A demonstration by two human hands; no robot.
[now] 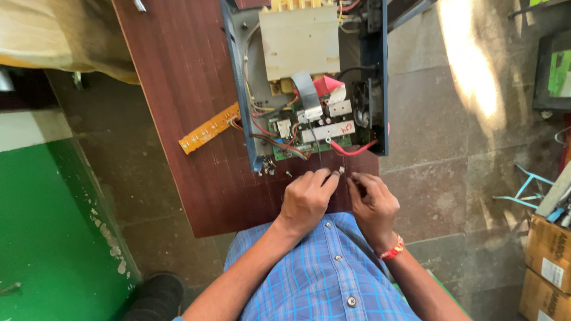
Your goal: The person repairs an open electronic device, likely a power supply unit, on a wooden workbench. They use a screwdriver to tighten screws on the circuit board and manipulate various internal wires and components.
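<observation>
Metal glints between the fingertips: a tiny part (341,170), too small to identify, sits pinched at the tips of the left hand (306,199), thumb and forefinger pressed together on it. The right hand (373,202) lies just beside it, its fingers curled inward and closed toward the same spot, though I cannot tell whether they touch the part or grip anything of their own. Both hands rest at the near edge of the dark wood-grain surface (196,101), with the part between them and nearer the left fingertips.

Straight ahead of the fingers stands an opened blue metal case (382,77), its circuit board (309,134) and red wire (354,150) closest to the hands. 1 loose screw (289,174) lies near the left hand. An orange strip board (208,129) hangs off the case's left side on wires.
</observation>
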